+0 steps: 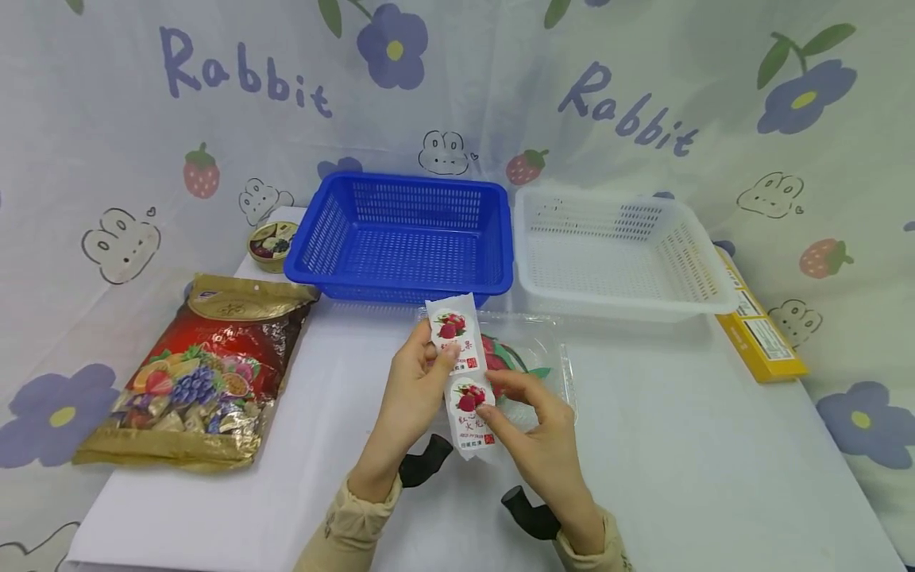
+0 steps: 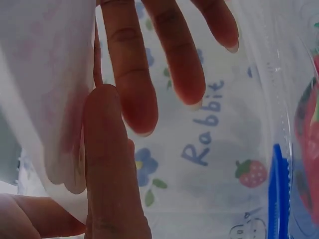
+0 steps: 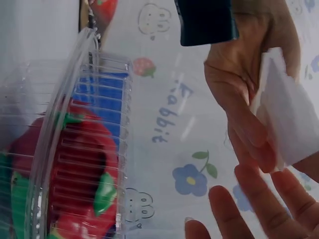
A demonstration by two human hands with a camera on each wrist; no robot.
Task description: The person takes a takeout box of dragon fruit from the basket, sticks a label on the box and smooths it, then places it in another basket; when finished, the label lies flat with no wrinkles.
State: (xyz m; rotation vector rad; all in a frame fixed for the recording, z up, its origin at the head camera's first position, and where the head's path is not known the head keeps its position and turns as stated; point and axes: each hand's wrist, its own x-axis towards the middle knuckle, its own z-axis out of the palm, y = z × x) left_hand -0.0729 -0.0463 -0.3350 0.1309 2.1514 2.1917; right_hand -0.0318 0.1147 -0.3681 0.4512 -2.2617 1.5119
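Note:
A strip of two joined white packets, each printed with a red dragon fruit, is held up in front of the person. My left hand pinches its upper packet at the left edge, thumb across the print. On the lower packet, my right hand has thumb and index finger pinched at the right edge. The plain white back of a packet faces the right wrist view. Behind the hands, a clear plastic box stands on the table with red and green dragon fruit inside, partly hidden in the head view.
A blue basket and a white basket stand side by side at the back. A large candy bag lies left, near a round tin. At right lies a yellow box. Patterned cloth hangs behind.

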